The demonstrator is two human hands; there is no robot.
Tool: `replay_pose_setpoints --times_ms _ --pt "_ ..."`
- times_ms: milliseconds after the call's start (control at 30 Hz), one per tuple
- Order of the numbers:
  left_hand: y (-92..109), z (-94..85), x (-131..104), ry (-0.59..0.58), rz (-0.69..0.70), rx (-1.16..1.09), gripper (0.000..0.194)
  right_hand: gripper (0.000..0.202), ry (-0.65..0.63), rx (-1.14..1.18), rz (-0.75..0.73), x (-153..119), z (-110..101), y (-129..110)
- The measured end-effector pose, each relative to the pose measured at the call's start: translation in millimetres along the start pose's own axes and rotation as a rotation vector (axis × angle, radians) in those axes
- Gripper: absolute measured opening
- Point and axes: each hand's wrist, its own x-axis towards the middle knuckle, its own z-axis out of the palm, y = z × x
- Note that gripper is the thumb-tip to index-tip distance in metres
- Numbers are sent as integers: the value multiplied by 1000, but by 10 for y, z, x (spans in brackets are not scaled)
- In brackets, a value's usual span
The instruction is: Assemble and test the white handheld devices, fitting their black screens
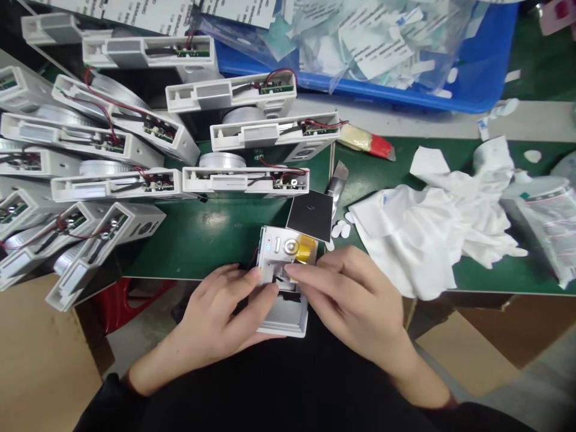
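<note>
A white device housing (283, 321) lies at the table's front edge, its inside facing up. Yellow tape (305, 249) shows at its upper right, beside a round metal part. My left hand (225, 309) holds the housing from the left, with thumb and index finger on its inner part. From the right, my right hand (355, 294) pinches at the middle of the housing; whatever lies between those fingertips is too small to make out. A square black plate (310, 216) touches the housing's top end.
Several open white devices (245, 182) with red and black wires crowd the left. A blue tray (488, 90) of scraps is at the back. White cloths (405, 240), a metal blade (338, 180) and a red-yellow tool (366, 142) lie on the right.
</note>
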Motion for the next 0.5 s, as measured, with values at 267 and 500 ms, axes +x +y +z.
replay_pose_setpoints --times_ms 267,500 --pt "13 -11 27 -12 5 33 30 26 -126 -225 -205 63 -213 83" --pt "32 -68 63 -44 9 91 28 15 -307 -119 -188 115 -294 44"
